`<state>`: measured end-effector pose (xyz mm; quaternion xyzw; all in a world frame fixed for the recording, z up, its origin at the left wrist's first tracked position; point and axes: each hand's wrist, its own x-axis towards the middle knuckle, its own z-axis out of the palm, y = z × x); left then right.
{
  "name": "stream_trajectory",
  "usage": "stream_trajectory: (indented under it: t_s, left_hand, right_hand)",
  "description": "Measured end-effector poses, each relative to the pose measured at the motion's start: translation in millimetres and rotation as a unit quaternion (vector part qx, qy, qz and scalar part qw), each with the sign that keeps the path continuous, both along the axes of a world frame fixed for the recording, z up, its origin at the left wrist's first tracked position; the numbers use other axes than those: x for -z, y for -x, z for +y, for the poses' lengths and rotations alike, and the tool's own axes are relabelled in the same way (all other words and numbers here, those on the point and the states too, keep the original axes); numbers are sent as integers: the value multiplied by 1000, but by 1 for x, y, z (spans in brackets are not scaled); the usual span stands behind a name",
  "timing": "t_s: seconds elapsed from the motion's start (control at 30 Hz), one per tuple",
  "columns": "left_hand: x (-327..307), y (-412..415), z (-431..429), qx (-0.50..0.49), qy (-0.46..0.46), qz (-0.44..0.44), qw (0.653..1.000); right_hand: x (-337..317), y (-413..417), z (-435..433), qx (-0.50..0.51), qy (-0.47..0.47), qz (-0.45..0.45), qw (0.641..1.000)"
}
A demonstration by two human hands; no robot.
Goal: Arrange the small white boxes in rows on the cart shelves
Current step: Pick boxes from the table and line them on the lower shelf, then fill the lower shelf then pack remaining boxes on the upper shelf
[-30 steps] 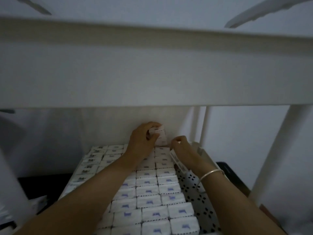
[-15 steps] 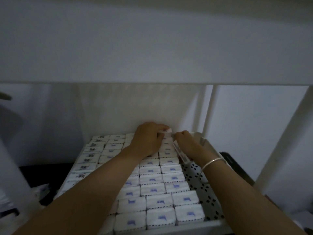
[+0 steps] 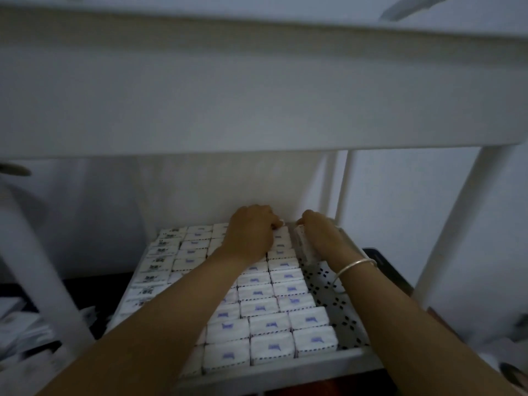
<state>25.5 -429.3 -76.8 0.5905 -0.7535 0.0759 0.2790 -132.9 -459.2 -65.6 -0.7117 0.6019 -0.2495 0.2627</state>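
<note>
A broad white upper shelf point(image 3: 257, 95) of the cart is seen across the top of the view, above and beyond both sets of fingers. Below it, the lower shelf point(image 3: 337, 298) is shown, its perforated floor left bare in a strip beneath the right wrist. The rest of that shelf is covered by small white boxes point(image 3: 268, 324), laid flat in tight rows that run from the near rim to the fingertips at the far wall. A white post point(image 3: 463, 224) is seen well to the right of the right fingers.

The left hand point(image 3: 251, 235) is laid palm down over the far rows, its fingers bent down onto the far-row box point(image 3: 281, 232) at the back. Whether that box is gripped or only pressed cannot be told. The right hand point(image 3: 323, 235) is placed just beside it, apart from it, with fingers curled over the box on edge point(image 3: 304, 247), which is held against the last column. Whether one box or several are held there cannot be told. A silver bracelet point(image 3: 354, 267) is worn on the right wrist.
</note>
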Motion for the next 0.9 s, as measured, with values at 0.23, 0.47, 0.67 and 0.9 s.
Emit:
stream_trajectory:
  t_s: [0.23,0.47,0.67,0.9]
  left_hand:
    - [-11,9,24,-21,-133,-25,991]
    - [-30,18,110,59,-110,-38,991]
    - [-45,38,203,133,-105,-22,985]
    - [-30,64,258,233,-294,-187,908]
  right_hand:
    - [-16,35,76,-40,85,-83,992]
    - [-5,77,153,-55,164,-39,984]
    - [0,93,165,-133,79,25,988]
    - [11,94,176,-148,118,98,977]
